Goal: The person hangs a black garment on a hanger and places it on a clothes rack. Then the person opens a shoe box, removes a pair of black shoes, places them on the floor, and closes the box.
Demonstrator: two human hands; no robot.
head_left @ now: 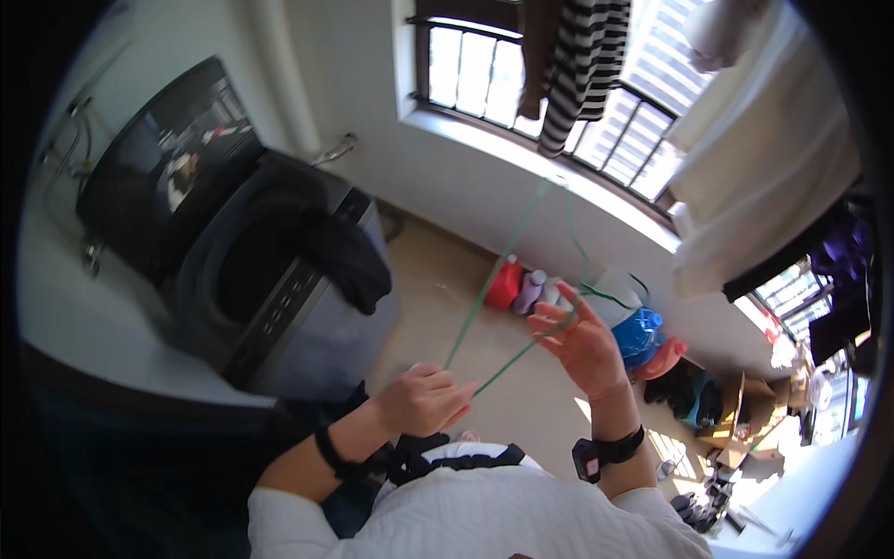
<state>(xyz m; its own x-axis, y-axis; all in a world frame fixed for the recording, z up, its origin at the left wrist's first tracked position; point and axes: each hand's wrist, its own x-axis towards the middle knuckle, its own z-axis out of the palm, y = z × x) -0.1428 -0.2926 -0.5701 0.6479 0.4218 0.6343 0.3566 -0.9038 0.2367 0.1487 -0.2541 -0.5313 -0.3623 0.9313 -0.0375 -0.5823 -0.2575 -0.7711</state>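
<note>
L hand (pixel 424 401) clenched on green cord (pixel 511 364); R hand (pixel 591 349) spread wide, cord across its fingers, looping up twd window. Washer (pixel 331 349) at L w/ dark cloth (pixel 349 258) over edge; red btl (pixel 504 285), blue jug (pixel 637 337) on floor beyond hands.

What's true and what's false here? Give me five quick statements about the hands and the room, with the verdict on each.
1. The left hand is closed on a green cord. True.
2. The right hand is clenched in a fist. False: the right hand is open.
3. Dark cloth hangs over the rim of the washing machine. True.
4. The washing machine's lid is shut. False: the lid is raised.
5. A striped garment lies on the floor. False: the striped garment hangs by the window.
</note>
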